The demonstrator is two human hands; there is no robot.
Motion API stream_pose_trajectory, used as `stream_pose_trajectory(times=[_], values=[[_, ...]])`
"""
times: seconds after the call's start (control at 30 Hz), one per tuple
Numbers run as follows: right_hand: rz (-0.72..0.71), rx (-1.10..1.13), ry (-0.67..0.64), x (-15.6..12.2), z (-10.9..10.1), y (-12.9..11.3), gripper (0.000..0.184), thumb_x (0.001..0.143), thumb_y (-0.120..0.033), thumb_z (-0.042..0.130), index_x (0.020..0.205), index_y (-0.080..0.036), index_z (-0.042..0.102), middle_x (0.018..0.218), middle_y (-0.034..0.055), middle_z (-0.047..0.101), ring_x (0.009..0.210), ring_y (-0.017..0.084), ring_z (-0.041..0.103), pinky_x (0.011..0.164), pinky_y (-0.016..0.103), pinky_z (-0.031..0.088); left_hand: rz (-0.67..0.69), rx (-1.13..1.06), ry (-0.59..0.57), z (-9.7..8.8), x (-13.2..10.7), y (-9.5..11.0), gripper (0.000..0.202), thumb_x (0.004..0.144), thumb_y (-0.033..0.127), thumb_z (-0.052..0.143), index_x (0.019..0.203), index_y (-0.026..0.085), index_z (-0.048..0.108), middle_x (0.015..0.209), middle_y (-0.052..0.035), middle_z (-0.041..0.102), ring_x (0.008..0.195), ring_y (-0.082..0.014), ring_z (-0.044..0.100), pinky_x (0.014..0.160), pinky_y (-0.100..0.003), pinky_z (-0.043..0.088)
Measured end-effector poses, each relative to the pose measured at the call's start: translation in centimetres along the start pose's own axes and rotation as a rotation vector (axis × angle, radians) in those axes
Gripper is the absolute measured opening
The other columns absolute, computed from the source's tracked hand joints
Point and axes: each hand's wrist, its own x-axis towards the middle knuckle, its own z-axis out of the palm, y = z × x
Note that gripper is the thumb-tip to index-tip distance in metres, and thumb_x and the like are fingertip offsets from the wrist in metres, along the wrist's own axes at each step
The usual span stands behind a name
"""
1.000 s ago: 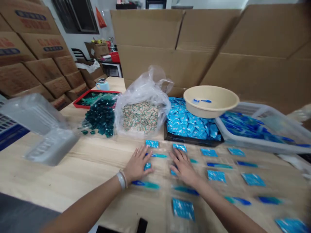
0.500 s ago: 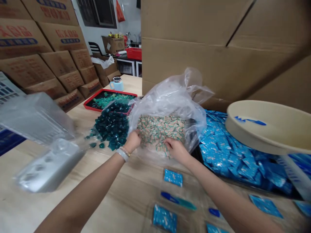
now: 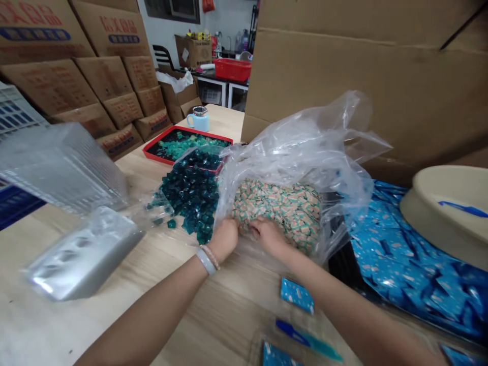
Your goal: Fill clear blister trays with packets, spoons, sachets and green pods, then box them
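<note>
Wooden worktop (image 3: 38, 325) under both hands; clear plastic bag (image 3: 305, 147) just ahead of them, mouth spread open; small printed packets (image 3: 278, 213) heaped inside, against the narrowly curled left hand (image 3: 224, 238) and right hand (image 3: 269, 238), any grip impossible to tell; dark green cubes (image 3: 190, 198) just beyond the left hand; blue sachets (image 3: 412, 274) right of the right hand.

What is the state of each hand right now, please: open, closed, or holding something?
Left hand: curled at the clear plastic bag; holding unclear.
Right hand: fingers curled on the small packets; holding unclear.
</note>
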Motion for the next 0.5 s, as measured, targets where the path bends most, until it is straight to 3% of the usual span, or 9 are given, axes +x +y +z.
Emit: stream_pose_trajectory(times=[0.27,0.37,0.5], values=[[-0.102,0.091,0.015,-0.1,0.8,0.6,0.022,0.077,-0.014,0.046,0.091,-0.019,0.062,0.089,0.0052,0.055,0.083,0.015,0.05,0.072,0.023,0.037,-0.007,-0.013,0.018,0.2,0.7,-0.2,0.017,0.072,0.017,0.05,0.081,0.013,0.063,0.081,-0.008,0.063,0.075,-0.0157,0.058,0.067,-0.023,0.044],[-0.158,0.094,-0.021,-0.1,0.5,1.1,0.023,0.076,-0.014,0.048,0.094,-0.019,0.061,0.09,0.0055,0.053,0.085,0.016,0.049,0.073,0.024,0.036,-0.042,0.007,-0.002,0.3,1.0,-0.1,0.016,0.07,0.018,0.051,0.08,0.011,0.063,0.08,-0.0093,0.063,0.073,-0.0157,0.059,0.064,-0.022,0.044],[-0.195,0.132,-0.038,-0.2,0.4,1.5,0.017,0.072,-0.011,0.05,0.084,-0.017,0.06,0.089,0.0055,0.052,0.084,0.016,0.049,0.073,0.024,0.036,-0.071,0.053,-0.027,0.4,1.0,0.5,0.017,0.071,0.019,0.052,0.079,0.009,0.063,0.08,-0.0121,0.063,0.074,-0.0177,0.059,0.064,-0.024,0.044]])
